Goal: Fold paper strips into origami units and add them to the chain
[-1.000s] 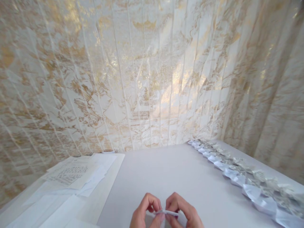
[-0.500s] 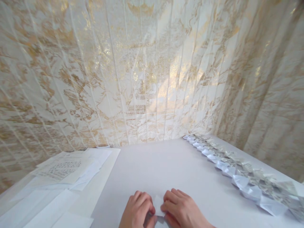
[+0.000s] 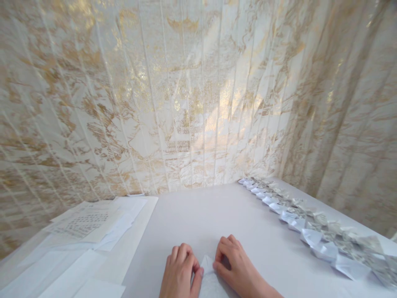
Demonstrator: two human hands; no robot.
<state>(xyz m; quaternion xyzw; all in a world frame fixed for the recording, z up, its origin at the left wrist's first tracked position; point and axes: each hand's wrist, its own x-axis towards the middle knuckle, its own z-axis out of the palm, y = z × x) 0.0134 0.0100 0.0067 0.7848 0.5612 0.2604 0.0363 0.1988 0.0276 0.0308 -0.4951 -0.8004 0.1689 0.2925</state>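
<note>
A white folded paper (image 3: 209, 285) with a pointed top lies on the table in front of me, its lower part cut off by the picture's bottom edge. At its left edge, my left hand (image 3: 181, 271) has thumb and forefinger drawn together, the other fingers curled. My right hand (image 3: 237, 267) pinches at the right side of the point, its thumb and bent forefinger meeting there. The exact grip of the fingertips on the paper is small and partly hidden.
Loose white sheets (image 3: 52, 271) and a printed page (image 3: 88, 223) are spread in a pile at the left. Along the right side run rows of folded paper pieces, white ones (image 3: 322, 250) beside printed ones (image 3: 336, 229). A patterned curtain (image 3: 186, 103) hangs behind the white table (image 3: 189, 219).
The paper between my hands now shows a pointed tip and a wider body below it. My hands have moved slightly apart, the right one up and to the right.
</note>
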